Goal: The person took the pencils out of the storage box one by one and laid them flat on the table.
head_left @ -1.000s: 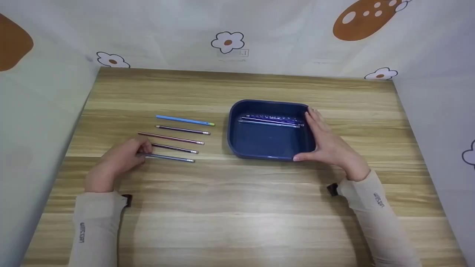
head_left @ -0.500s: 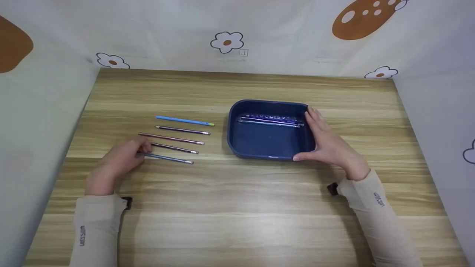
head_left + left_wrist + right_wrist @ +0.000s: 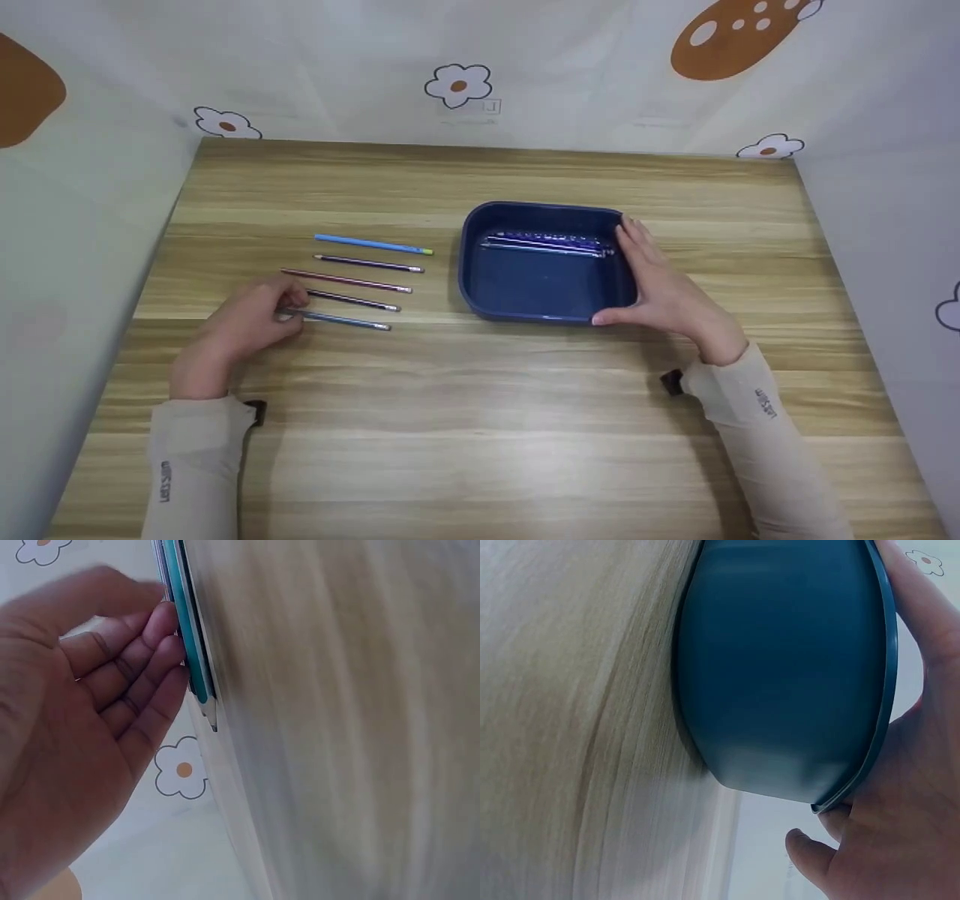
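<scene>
My left hand reaches over the near end of a row of pencils, with thumb and fingertips pinching the nearest one, a blue-green pencil. Its sharpened tip points out past the fingers in the left wrist view, where the pencil lies close along the wood. The eraser end points right. My right hand grips the right end of a dark blue rectangular box, thumb at the front corner and fingers at the back corner. Several pencils lie along the box's back wall.
Beyond the held pencil lie a dark pencil, a reddish pencil, another dark pencil and a light blue pencil. White walls with flower prints enclose the wooden table at the back and sides.
My left thumb has slid slightly right along the nearest pencil, whose eraser end has shifted a little left and toward me. The right hand and the box stay in place.
</scene>
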Demonstrator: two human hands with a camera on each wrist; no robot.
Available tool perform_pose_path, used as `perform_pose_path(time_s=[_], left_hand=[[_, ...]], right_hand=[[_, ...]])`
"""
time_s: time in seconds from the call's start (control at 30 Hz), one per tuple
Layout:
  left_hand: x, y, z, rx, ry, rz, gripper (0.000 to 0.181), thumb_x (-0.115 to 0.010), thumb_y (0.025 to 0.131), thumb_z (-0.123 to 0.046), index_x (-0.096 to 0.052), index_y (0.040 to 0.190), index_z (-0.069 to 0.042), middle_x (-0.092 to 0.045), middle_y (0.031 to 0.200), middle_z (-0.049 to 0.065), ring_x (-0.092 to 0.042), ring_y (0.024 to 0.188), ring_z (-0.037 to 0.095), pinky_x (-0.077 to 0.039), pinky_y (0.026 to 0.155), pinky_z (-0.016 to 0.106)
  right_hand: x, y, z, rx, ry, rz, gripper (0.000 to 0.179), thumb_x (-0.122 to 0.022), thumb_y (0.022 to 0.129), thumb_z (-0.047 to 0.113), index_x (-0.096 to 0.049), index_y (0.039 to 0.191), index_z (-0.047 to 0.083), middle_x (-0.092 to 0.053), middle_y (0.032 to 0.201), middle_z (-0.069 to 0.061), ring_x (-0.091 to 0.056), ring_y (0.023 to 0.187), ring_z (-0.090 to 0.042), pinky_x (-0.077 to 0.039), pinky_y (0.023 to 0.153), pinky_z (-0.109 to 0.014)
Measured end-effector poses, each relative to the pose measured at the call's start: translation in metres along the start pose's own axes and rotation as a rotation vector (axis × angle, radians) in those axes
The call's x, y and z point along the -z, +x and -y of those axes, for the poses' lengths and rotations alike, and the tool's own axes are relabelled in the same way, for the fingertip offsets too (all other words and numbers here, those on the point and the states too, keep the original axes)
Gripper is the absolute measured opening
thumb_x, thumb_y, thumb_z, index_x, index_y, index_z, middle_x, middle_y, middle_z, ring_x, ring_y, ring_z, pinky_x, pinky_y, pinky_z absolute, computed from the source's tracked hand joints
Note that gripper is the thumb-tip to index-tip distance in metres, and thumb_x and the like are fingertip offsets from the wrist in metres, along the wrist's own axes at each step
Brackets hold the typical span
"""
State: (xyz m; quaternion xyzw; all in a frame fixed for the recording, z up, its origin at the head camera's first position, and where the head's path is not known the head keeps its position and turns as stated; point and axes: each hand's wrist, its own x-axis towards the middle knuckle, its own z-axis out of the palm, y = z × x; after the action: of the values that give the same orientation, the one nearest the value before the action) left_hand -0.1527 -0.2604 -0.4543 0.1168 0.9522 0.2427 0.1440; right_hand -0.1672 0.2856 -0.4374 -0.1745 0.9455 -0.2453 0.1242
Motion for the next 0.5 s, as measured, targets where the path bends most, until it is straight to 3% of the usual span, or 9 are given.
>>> perform_pose_path(time_s=[0.3,0.5], left_hand=[[0.002,0.001,-0.011,-0.002,-0.035,-0.036,0.035,-0.066,0.084,-0.017,-0.061,0.115,-0.003,-0.064,0.116,0.016,-0.059,0.109,0.033,-0.046,0.097,0.053],[0.001,0.004,-0.025,-0.128,-0.094,-0.115,0.031,-0.068,0.081,-0.011,-0.062,0.11,-0.002,-0.065,0.111,0.014,-0.059,0.107,0.032,-0.044,0.096,0.048]], right_hand=[[0.0,0.0,0.001,-0.011,0.002,0.006,0.136,-0.085,0.064,0.061,-0.006,0.16,0.005,0.005,0.169,-0.009,0.005,0.156,-0.031,-0.015,0.123,-0.059],[0.0,0.0,0.001,-0.012,0.001,0.002,0.134,-0.086,0.065,0.059,-0.006,0.16,0.005,0.004,0.169,-0.01,0.004,0.156,-0.032,-0.014,0.123,-0.059]])
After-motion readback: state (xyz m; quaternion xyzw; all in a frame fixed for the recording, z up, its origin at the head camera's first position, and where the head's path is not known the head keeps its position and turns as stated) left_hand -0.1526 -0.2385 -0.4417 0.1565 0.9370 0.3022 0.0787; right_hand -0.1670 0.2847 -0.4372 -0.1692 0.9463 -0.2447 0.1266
